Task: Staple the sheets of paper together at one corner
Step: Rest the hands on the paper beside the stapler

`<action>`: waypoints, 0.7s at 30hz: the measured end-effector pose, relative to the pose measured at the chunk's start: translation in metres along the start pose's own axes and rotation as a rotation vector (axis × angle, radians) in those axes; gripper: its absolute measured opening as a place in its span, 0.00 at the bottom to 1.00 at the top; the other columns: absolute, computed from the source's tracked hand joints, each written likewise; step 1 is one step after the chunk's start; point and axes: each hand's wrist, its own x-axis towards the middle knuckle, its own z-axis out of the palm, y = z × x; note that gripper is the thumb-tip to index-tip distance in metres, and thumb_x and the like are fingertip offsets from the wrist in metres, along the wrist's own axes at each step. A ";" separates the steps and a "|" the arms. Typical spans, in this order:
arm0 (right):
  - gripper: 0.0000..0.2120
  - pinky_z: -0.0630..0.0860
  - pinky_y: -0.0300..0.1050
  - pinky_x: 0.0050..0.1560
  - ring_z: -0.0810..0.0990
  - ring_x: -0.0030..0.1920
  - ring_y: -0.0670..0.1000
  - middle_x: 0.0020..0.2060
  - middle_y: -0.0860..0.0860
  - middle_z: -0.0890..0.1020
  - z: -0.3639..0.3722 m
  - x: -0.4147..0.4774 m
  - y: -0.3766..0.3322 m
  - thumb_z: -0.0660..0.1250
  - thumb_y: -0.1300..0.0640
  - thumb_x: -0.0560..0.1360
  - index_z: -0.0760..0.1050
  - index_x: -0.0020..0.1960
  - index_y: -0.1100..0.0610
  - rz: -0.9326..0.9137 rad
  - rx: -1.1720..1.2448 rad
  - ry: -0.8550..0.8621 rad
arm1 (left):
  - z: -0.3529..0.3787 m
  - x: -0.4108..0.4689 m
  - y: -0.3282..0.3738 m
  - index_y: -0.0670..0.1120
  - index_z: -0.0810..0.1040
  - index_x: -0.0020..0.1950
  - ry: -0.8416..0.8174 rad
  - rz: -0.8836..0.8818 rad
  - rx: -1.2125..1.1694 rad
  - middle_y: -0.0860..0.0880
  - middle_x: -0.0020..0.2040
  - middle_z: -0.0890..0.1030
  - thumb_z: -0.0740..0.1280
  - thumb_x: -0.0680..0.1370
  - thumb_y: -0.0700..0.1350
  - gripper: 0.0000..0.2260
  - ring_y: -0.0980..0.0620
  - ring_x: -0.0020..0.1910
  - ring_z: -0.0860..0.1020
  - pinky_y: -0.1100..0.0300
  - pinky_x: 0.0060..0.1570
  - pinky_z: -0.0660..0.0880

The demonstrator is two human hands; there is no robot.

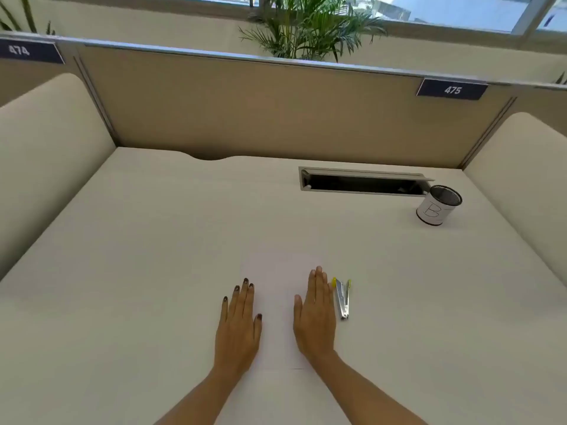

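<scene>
White sheets of paper (277,289) lie flat on the pale desk, hard to tell from its surface. My left hand (239,323) rests flat on the paper's left edge, fingers together and holding nothing. My right hand (314,314) lies flat on the right edge, palm down and holding nothing. A small silver stapler (343,299) with yellow tips lies on its side just right of my right hand, its jaws spread in a V. It is close to my little finger; whether they touch is unclear.
A mesh pen cup (438,208) with a white label stands at the back right. Behind it is an open cable slot (363,182) in the desk. Padded dividers flank the desk on both sides, and a partition panel (276,111) closes the back.
</scene>
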 end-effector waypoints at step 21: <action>0.28 0.73 0.57 0.57 0.75 0.55 0.63 0.58 0.63 0.76 -0.013 -0.009 -0.019 0.60 0.49 0.76 0.66 0.68 0.67 0.471 -0.184 -0.088 | 0.003 -0.007 0.001 0.44 0.53 0.77 -0.045 -0.066 0.104 0.47 0.78 0.57 0.47 0.80 0.53 0.27 0.50 0.77 0.56 0.48 0.74 0.51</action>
